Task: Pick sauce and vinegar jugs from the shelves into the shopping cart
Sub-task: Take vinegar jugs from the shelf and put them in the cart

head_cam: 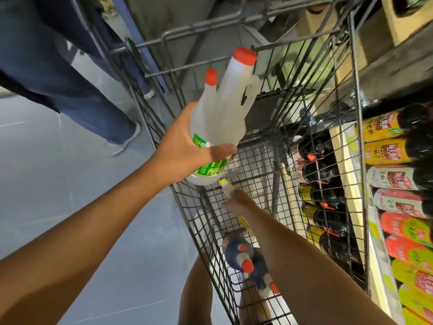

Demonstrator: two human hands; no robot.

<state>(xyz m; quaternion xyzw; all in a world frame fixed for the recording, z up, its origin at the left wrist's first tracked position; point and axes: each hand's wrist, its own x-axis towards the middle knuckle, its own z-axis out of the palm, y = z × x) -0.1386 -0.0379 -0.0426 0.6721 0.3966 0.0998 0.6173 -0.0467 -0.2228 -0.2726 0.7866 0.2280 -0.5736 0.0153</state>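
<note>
My left hand [185,146] grips a clear vinegar jug [220,109] with two red caps and a green label, held tilted over the wire shopping cart [264,174]. Lower in the cart, my right hand [239,200] holds a pale bottle with a yellow cap [226,184]; the fingers are mostly hidden. Two dark sauce jugs [243,259] with red caps lie on the cart's floor near me. Shelves on the right carry dark sauce jugs [398,148] with yellow, white and red labels.
Another person in dark blue trousers [58,73] stands on the grey tiled floor to the left of the cart. More dark bottles [321,174] show through the cart's right wall. Cardboard boxes [375,26] sit on the upper shelf.
</note>
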